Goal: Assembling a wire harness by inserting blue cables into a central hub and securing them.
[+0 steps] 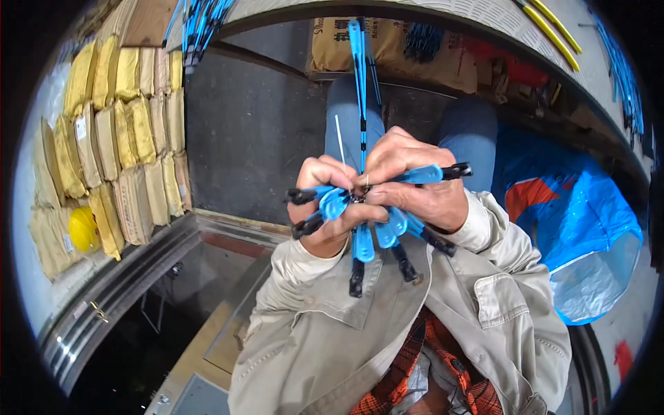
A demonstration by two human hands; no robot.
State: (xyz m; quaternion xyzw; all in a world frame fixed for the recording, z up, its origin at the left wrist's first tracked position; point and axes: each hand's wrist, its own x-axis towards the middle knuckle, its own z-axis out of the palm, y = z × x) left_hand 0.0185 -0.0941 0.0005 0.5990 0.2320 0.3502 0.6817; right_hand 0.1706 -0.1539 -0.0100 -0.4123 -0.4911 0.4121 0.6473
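Both hands meet in front of my chest on a bundle of blue plastic strips (pixel 364 243) with rounded ends and black tips, fanned out around a small centre. My left hand (pixel 320 200) is closed around the bundle's left side. From the other side my right hand (pixel 420 181) pinches at the centre with thumb and fingers. The small part between the fingertips is mostly hidden. Away from me, between my knees, runs a long blue and black strip (pixel 360 83). A thin white stick (pixel 339 137) juts up beside my left fingers.
Stacked yellow and tan paper packets (pixel 111 138) line the left, with a yellow round object (pixel 84 229) among them. More blue strips (pixel 200 28) hang over the bench edge (pixel 304 8). Yellow tubes (pixel 553 31) lie far right. A blue plastic bag (pixel 588 221) sits right of my legs.
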